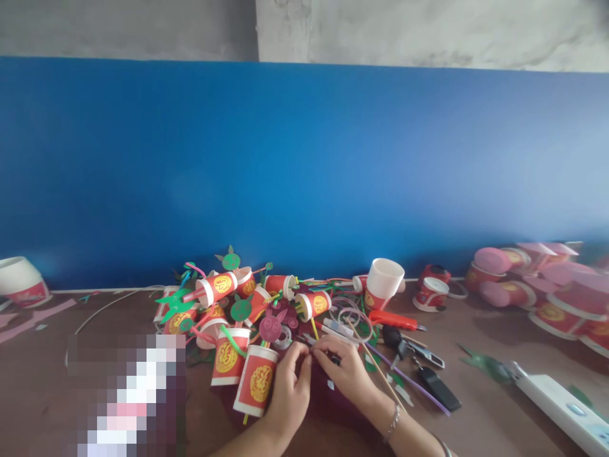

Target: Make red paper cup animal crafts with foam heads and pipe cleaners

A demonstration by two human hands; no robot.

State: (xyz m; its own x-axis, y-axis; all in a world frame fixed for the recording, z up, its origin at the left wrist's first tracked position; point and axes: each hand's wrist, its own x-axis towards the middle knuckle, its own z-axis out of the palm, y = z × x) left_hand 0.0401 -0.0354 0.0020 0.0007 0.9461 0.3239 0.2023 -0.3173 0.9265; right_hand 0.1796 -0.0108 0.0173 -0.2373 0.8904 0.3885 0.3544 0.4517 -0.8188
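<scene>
Both hands meet at the lower middle of the head view, over the brown table. My left hand (291,387) has its thumb and index finger pinched together. Whatever lies between them is too small to name. Close beside it, my right hand (345,368) is also pinched, its fingertips nearly touching the left ones. A red paper cup (257,381) with a gold emblem stands tilted just left of my left hand, a pink rabbit-shaped cutout (271,325) above it. Another red cup (229,357) with a green strip is behind it to the left.
Behind the hands lies a pile of decorated cups. White stacked cups (383,284), an orange cutter (394,320), keys with a black fob (438,388) and a wooden stick lie to the right. A white power strip (561,406) sits far right. A blue panel (304,171) rises behind.
</scene>
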